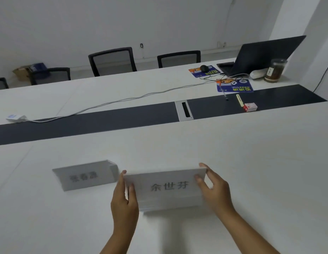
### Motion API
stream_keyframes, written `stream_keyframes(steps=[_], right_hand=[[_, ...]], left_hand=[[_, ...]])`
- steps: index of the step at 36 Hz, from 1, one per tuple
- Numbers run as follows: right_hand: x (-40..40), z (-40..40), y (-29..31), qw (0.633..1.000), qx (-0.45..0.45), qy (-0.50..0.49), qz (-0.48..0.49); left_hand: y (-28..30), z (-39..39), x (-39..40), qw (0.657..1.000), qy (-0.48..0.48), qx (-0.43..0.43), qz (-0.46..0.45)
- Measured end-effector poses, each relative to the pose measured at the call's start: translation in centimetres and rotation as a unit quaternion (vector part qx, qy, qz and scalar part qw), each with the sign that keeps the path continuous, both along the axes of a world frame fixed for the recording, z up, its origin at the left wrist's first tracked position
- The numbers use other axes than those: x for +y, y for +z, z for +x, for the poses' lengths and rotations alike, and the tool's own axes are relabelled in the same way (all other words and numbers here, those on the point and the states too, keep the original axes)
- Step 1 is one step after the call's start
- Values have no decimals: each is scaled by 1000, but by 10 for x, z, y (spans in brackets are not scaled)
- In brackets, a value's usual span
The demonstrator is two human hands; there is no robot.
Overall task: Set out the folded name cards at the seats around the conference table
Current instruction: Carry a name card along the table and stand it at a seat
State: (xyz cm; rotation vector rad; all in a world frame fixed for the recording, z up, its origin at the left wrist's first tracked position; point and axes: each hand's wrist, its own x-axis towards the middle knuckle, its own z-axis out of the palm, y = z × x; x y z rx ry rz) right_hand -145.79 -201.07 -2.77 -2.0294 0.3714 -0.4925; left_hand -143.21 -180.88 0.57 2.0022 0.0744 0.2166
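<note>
White folded name card (168, 187) pinched at both ends, left hand (124, 202) and right hand (212, 187).
Placing step; each grip closed on card, beside standing grey card (86, 176); next, lowering squarely onto pale worktop (251, 162).

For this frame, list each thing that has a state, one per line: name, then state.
held name card: gripped at both ends, printed side facing the camera
left hand: closed on the card's left end
right hand: closed on the card's right end
second name card: standing on the table, untouched
laptop: lid open
jar: upright, lid on
</note>
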Motion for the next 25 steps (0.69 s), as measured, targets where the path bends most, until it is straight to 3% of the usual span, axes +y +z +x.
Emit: stream_keyframes(steps=[5, 11, 18, 25], right_hand=[[-15, -22, 33, 997, -67, -36, -15], [-79, -52, 50, 990, -67, -118, 34], [-183, -50, 16, 983, -12, -163, 82], [-239, -10, -44, 979, 74, -121, 148]], left_hand=[[27, -13, -19, 998, -24, -42, -40], [32, -20, -88, 989, -134, -30, -58], [4, -15, -191, 955, -269, 126, -27], [-54, 9, -246, 954, -213, 208, -38]])
